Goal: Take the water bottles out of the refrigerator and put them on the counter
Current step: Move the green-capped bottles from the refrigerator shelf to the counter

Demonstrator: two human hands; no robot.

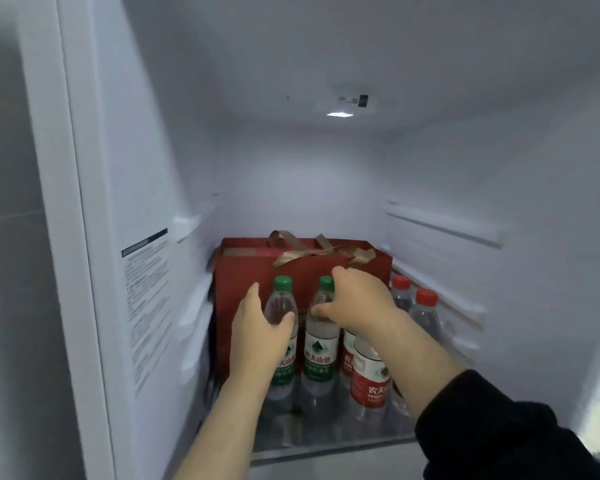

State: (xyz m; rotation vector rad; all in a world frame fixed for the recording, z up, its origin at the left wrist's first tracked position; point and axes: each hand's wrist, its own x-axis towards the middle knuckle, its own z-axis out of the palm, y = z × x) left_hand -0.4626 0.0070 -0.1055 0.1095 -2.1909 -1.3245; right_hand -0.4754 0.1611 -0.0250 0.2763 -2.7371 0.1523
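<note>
Currently two green-capped water bottles stand upright, side by side and just apart, on the glass shelf (326,448) inside the refrigerator (291,168), near the middle of the shelf. The left green-capped bottle (280,301) is held by the left hand (257,337), whose thumb lies across its front and whose fingers reach round its far side at the shoulder. The right green-capped bottle (321,351) is held by the right hand (357,303), which comes over from 3 o'clock, with the thumb on the front just below the neck and the fingers curled behind. Both bottles rest on the shelf, as far as can be seen. At 3 o'clock of this pair stands a cluster of red-labelled bottles (369,382), partly hidden by the right forearm; two red caps show behind the right hand. At 12 o'clock, directly behind all the bottles, a red gift bag (250,271) with gold ribbon handles stands against the back wall. A black sleeve (499,427) covers the right arm at 5 o'clock; the left forearm is bare. On the left inner wall, at 9 o'clock, is a printed sticker (146,306), its text too small to read. Overhead, at 12 o'clock, a small ceiling light (340,114) glows.
</note>
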